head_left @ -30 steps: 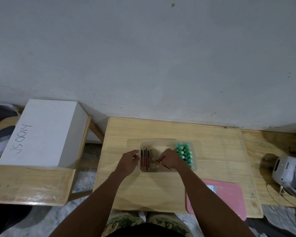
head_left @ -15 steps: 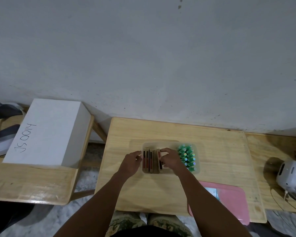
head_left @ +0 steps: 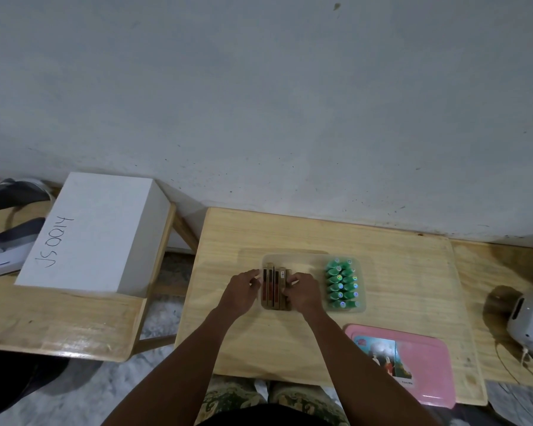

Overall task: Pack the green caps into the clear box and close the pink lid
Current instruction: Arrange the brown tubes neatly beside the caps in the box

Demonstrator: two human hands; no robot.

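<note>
A clear box (head_left: 305, 259) stands in the middle of the wooden table (head_left: 397, 272). Its right part holds several green caps (head_left: 341, 284) packed upright in two rows. Its left part holds several narrow brown and red cartons (head_left: 274, 285) side by side. My left hand (head_left: 242, 290) presses the cartons from the left and my right hand (head_left: 302, 292) presses them from the right, squeezing the stack between them. The pink lid (head_left: 425, 364), with a picture label on it, lies flat at the table's near right corner, apart from the box.
A white box (head_left: 93, 232) marked with handwriting sits on a wooden bench at the left, with a grey headset (head_left: 3, 238) behind it. A white device (head_left: 526, 321) with a cable rests on a side table at the right. A grey wall rises behind.
My right hand set another carton into the box and slid left against the stack. My left hand stayed at the stack's left side. The camera tilted slightly.
</note>
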